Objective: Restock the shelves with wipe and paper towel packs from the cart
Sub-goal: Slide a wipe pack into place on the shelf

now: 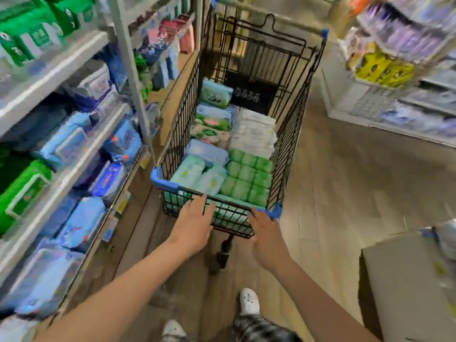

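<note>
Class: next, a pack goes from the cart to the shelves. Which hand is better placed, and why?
Probably left. The left hand is open at the black wire cart's near rim, by pale green wipe packs, and the white shelves stand on that side. The right hand is farther from them.

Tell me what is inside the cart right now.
The cart holds soft packs: green packs near right, white packs behind them, pale blue and green wipe packs along the left. Whatever lies beneath this top layer is covered.
</note>
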